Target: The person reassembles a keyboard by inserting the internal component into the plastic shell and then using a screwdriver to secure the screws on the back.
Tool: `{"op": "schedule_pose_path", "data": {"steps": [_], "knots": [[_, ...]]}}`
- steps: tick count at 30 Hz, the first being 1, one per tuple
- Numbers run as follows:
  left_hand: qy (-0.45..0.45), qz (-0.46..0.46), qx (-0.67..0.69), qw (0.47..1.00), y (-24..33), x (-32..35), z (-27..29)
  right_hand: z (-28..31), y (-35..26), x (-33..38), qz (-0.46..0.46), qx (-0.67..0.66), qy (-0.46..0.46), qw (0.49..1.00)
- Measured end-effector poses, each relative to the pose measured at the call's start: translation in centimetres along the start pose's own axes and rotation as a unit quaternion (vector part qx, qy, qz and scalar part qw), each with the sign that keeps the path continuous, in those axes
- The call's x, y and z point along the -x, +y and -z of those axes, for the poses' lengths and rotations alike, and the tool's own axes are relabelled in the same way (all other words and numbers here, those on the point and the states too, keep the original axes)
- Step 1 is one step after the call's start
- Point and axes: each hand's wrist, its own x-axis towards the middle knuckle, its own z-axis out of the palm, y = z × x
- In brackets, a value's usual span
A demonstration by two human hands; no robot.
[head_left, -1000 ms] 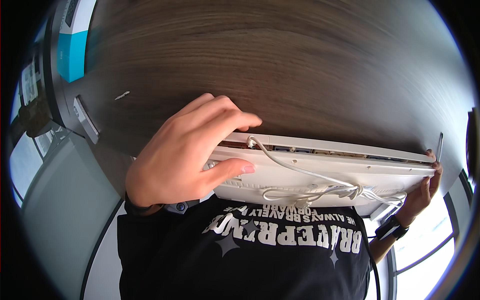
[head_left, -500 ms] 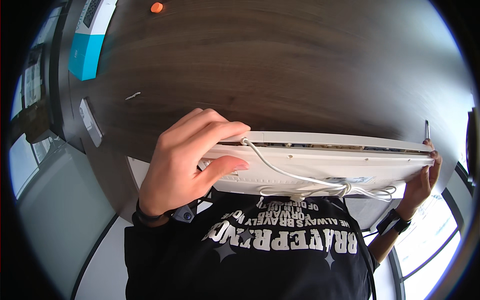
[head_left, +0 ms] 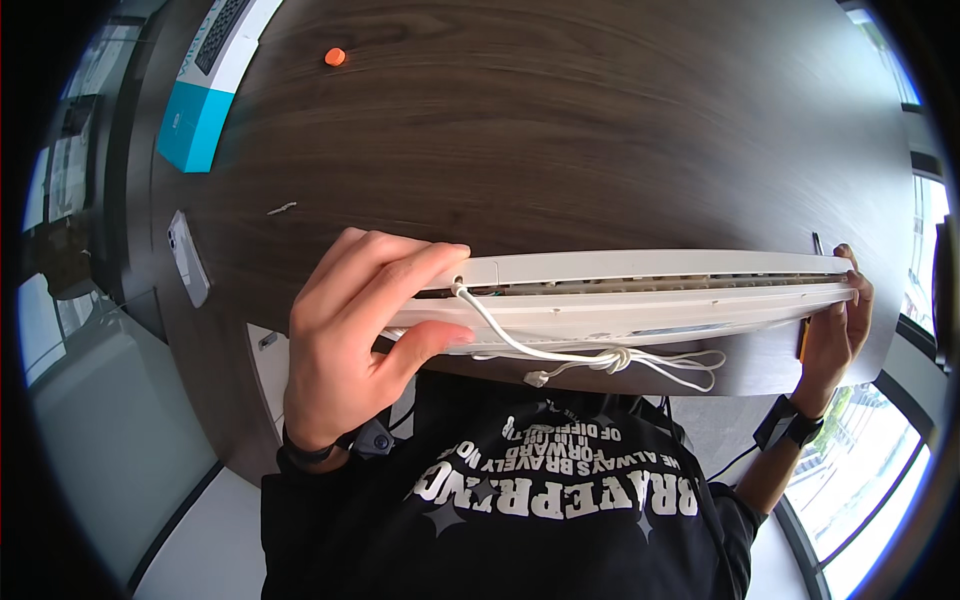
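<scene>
A white keyboard [head_left: 650, 312] stands on its edge in front of me, held at both ends. Along its upper edge the two halves of the casing gape, with parts inside just visible. My left hand [head_left: 350, 325] pinches the left end, thumb on the near face and fingers over the far side. Around the right end my right hand [head_left: 838, 330] is closed. The white cable [head_left: 510, 345] comes out of the casing beside my left fingers and hangs in a tied bundle, its plug [head_left: 537, 379] dangling. The keys do not show.
On the dark wooden table [head_left: 560, 130] lie an orange cap-like piece [head_left: 335, 57], a small pale twisted strip [head_left: 283, 208] and a phone [head_left: 188, 260]. A white and teal box [head_left: 200, 120] is at the far left. A thin dark rod [head_left: 817, 244] shows beyond my right hand.
The keyboard has tilted, so its near face shows less and the bundled cable hangs clear of it. Both hands keep their hold. The view has shifted slightly.
</scene>
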Motion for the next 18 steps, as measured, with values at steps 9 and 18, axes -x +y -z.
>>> {"op": "schedule_pose_path", "data": {"steps": [9,18], "knots": [[0.007,-0.039,-0.011,0.999,-0.6,0.3,-0.2,1.2,0.1,0.6,0.031,0.017,-0.033,0.999],[0.035,-0.075,-0.038,0.996,-0.4,0.4,-0.2,2.7,-0.3,0.8,0.081,0.092,-0.068,0.990]]}}
